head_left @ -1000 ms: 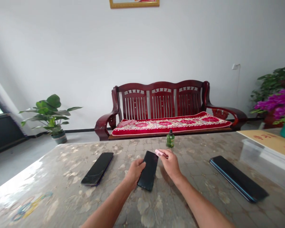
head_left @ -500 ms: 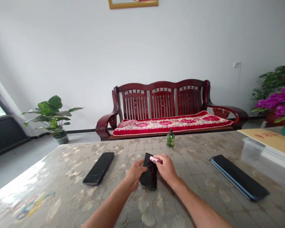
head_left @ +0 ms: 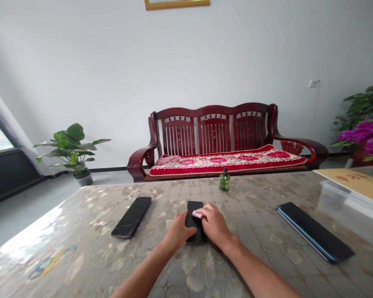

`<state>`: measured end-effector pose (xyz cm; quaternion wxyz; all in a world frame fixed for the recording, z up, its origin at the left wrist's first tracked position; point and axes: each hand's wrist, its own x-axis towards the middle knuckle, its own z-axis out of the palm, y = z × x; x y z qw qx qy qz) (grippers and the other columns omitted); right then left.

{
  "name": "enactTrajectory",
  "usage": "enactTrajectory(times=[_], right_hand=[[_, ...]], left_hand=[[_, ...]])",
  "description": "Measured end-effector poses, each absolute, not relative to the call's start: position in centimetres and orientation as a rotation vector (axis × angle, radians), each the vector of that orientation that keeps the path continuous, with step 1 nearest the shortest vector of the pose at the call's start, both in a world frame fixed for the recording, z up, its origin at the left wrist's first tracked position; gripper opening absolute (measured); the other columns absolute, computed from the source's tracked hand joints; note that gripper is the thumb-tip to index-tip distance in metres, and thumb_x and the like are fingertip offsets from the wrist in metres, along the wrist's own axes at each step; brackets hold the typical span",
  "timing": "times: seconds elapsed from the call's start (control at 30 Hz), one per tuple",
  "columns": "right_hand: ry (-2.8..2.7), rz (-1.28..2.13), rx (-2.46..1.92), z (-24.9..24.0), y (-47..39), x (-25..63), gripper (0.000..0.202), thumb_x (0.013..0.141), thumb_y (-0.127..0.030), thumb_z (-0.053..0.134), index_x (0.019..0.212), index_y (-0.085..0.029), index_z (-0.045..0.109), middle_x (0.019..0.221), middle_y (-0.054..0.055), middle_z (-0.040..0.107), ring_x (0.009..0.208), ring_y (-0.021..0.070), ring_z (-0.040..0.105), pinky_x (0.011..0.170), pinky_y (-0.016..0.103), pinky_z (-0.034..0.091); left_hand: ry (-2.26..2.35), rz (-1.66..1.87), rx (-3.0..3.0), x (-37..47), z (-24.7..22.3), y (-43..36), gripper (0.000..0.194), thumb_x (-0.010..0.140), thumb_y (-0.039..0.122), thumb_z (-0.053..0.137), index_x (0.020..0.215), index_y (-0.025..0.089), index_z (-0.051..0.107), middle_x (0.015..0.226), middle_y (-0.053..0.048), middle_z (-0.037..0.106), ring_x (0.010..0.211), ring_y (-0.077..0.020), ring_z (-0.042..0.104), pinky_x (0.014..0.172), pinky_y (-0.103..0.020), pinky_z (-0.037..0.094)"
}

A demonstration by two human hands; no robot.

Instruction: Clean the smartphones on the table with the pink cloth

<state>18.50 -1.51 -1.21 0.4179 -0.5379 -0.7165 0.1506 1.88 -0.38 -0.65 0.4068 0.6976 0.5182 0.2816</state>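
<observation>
Two hands meet over one phone point(head_left: 197, 223) in the head view, and the relation that seems to matter most is that the phone lies flat between them, its long axis running almost straight away from the person along the bench point(head_left: 149, 256). Neither is clearly nearer: the left hand point(head_left: 178, 229) is at the phone's left edge, while the right hand point(head_left: 216, 225) comes in from the right, over its dark face. The left hand is partly closed, thumb laid across the face and fingers along the edge, apparently steadying it; whether any fingertip goes underneath cannot be told. The right hand is curled closed, its fingertips pinching a small pink pad point(head_left: 197, 214) that appears to rest on the face, nearer the far end than the near one. Beyond them a green bottle point(head_left: 224, 182) stands upright, slightly to the right; a second phone point(head_left: 132, 217) lies apart to the left, a third phone point(head_left: 313, 231) well apart to the right.
</observation>
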Motion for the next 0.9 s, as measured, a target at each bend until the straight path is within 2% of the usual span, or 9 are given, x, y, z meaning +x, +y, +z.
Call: enactTrajectory(times=[0.17,0.33,0.5,0.63,0.9], right_hand=[[-1.936,0.282,-1.389,-1.0,-1.9,18.4,0.03,0.09,-0.012,0.049,0.094,-0.026,0.075,0.091,0.004,0.063,0.093,0.017,0.056,0.083,0.025,0.043],[-2.088,0.194,-1.429,-0.3,-2.4,18.4,0.03,0.092,-0.012,0.047,0.096,-0.025,0.074,0.092,0.005,0.061,0.096,0.0175,0.054,0.086,0.025,0.042],[-2.212,0.181,-1.436,1.1,-3.0,18.1,0.03,0.094,-0.011,0.044,0.094,-0.023,0.071,0.095,0.005,0.06,0.098,0.0178,0.054,0.088,0.026,0.043],[-2.345,0.078,-1.447,1.6,-3.7,17.5,0.029,0.096,-0.013,0.041,0.1,-0.023,0.068,0.099,0.006,0.06,0.098,0.0181,0.053,0.085,0.027,0.044],[-2.386,-0.033,-1.527,1.5,-1.9,16.7,0.029,0.096,-0.012,0.042,0.102,-0.023,0.068,0.1,0.006,0.06,0.097,0.0192,0.053,0.084,0.027,0.043]], left_hand=[[1.339,0.576,2.031,1.2,-0.3,-1.7,0.065,0.061,0.013,0.061,0.126,0.015,0.058,0.127,-0.011,0.057,0.118,-0.0268,0.053,0.103,-0.035,0.041],[1.297,0.497,2.226,0.5,0.2,-4.1,0.058,0.063,0.009,0.058,0.121,0.014,0.063,0.143,-0.013,0.048,0.136,-0.0273,0.039,0.115,-0.035,0.028],[1.336,0.457,2.293,0.0,0.4,-5.5,0.057,0.077,0.013,0.055,0.134,0.014,0.055,0.149,-0.013,0.043,0.138,-0.0262,0.036,0.116,-0.039,0.028],[1.286,0.48,2.392,-0.3,1.0,-5.5,0.048,0.082,0.015,0.056,0.13,0.018,0.059,0.144,-0.01,0.049,0.135,-0.0242,0.041,0.115,-0.037,0.03],[1.235,0.486,2.469,-0.4,1.2,-5.2,0.037,0.084,0.02,0.063,0.121,0.019,0.063,0.138,-0.012,0.055,0.131,-0.0267,0.046,0.112,-0.039,0.034]])
